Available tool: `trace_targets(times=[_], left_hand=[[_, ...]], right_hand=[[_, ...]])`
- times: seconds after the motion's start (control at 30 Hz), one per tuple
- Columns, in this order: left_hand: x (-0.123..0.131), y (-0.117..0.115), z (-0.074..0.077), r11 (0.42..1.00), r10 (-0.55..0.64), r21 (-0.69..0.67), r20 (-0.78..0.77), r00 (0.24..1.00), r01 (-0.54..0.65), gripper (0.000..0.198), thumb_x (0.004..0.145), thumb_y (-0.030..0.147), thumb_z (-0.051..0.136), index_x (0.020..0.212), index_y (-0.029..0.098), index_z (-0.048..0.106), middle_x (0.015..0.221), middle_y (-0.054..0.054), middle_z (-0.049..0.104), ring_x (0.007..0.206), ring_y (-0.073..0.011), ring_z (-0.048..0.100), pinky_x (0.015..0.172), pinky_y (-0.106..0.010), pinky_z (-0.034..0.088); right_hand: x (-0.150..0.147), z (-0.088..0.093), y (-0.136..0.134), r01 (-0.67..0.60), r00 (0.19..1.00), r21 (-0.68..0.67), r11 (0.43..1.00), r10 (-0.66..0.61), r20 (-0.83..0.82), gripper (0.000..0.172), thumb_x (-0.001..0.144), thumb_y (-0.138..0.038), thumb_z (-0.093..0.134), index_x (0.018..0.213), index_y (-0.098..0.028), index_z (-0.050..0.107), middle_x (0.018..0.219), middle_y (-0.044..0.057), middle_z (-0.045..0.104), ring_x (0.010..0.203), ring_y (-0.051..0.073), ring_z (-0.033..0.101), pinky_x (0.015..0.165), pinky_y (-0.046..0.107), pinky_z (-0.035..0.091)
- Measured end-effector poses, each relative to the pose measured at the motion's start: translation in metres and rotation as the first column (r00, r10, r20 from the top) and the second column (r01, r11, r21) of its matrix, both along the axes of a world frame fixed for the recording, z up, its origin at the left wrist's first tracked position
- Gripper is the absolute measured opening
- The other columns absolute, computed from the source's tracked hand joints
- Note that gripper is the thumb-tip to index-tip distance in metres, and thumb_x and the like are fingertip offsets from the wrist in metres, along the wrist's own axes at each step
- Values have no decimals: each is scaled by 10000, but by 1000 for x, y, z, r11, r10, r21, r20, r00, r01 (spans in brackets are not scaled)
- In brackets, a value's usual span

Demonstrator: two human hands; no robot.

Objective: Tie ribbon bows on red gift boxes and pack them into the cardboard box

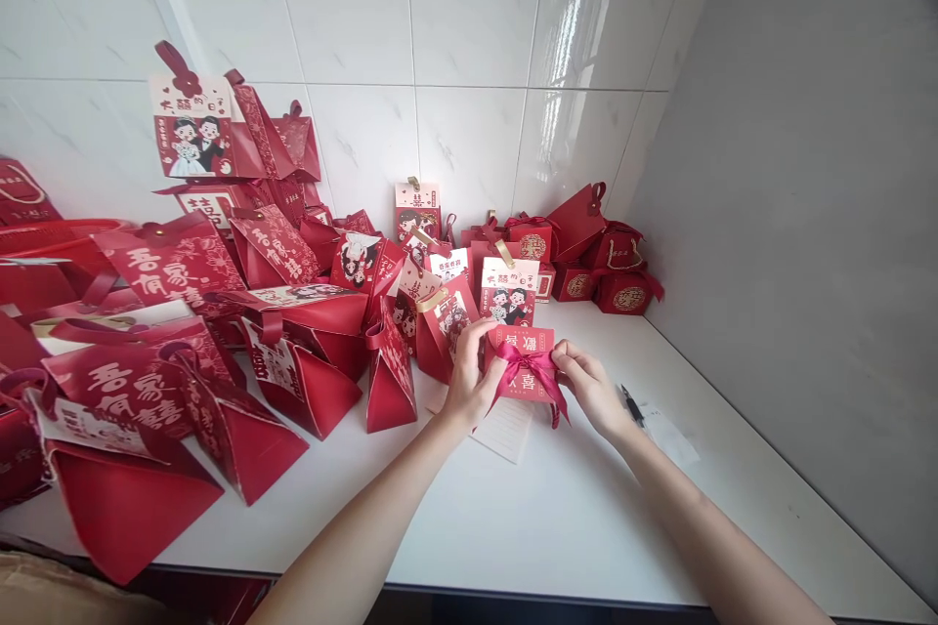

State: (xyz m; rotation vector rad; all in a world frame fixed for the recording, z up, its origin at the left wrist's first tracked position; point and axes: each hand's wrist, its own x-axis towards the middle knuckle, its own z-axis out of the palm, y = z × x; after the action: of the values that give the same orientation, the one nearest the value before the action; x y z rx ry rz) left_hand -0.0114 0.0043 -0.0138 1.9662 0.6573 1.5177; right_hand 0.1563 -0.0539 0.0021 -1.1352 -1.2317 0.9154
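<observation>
Soft, bright light leaves streaky glare on the tiled wall (pixel 469 39); edges stretch.

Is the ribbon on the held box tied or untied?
Tied: the ribbon forms a bow, tails hanging, across the box.

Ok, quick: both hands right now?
Left hand: closed, holding the red box with a ribbon bow by its left side.
Right hand: fingers closed at its right edge; on box or ribbon, can't tell.

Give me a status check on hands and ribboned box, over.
Left hand gripping red box. Right hand at its right edge, beside the ribbon bow. Printed box directly behind; pen off right; nothing visibly blocking.
</observation>
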Motion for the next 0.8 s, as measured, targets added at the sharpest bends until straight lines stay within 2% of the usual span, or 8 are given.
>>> trace_targets(times=[0.17, 0.27, 0.37, 0.47, 0.63, 0.8], left_hand=[[3, -1, -2, 995, 4, -98, 88, 996, 5, 177, 834, 300, 521, 951, 211, 421, 1249, -115, 505, 1165, -243, 501, 937, -415, 413], [4, 0, -2, 994, 42, -100, 76, 996, -35, 91, 837, 250, 497, 824, 210, 416, 1211, -103, 533, 1147, -246, 510, 897, -407, 423], [3, 0, 0, 996, 62, -75, 64, 996, -57, 97, 831, 207, 476, 750, 205, 422, 1170, -89, 550, 1157, -246, 496, 913, -407, 406], [1, -1, 2, 997, 47, -65, 62, 997, -42, 104, 817, 208, 480, 729, 202, 425, 1147, -85, 554, 1153, -252, 492, 913, -404, 397], [-4, 0, 3, 998, -51, -37, 40, 998, 53, 121, 787, 303, 512, 764, 197, 457, 1199, -109, 513, 1140, -294, 489, 808, -385, 428], [-5, 4, 1, 996, -91, -18, 31, 995, 91, 203, 792, 395, 501, 784, 198, 450, 1210, -120, 502, 1141, -298, 482, 857, -411, 415]], right_hand=[[0, 1, 0, -3, 1000, 0, 1000, 3, 5, 478, 722, -614, 585, 595, -207, 368, 605, -25, 389, 560, 123, 372, 563, 278, 376], [-1, 1, 0, -8, 1000, -2, 1000, 8, 7, 460, 725, -596, 584, 594, -208, 375, 603, -24, 397, 559, 125, 378, 562, 280, 375], [-1, 1, 0, -8, 1000, 0, 1000, 8, 4, 446, 726, -576, 585, 593, -207, 372, 604, -24, 403, 555, 122, 381, 562, 276, 372], [-1, 1, 0, -10, 1000, -1, 1000, 10, 1, 436, 731, -561, 585, 590, -206, 375, 596, -26, 400, 551, 119, 385, 565, 275, 373], [0, 1, 0, -4, 1000, 4, 1000, 4, 0, 422, 733, -551, 587, 591, -205, 391, 608, -21, 422, 561, 123, 397, 578, 285, 378], [0, 1, 0, -4, 1000, 2, 1000, 4, 2, 431, 725, -556, 599, 589, -202, 393, 605, -20, 425, 566, 124, 405, 583, 281, 386]])
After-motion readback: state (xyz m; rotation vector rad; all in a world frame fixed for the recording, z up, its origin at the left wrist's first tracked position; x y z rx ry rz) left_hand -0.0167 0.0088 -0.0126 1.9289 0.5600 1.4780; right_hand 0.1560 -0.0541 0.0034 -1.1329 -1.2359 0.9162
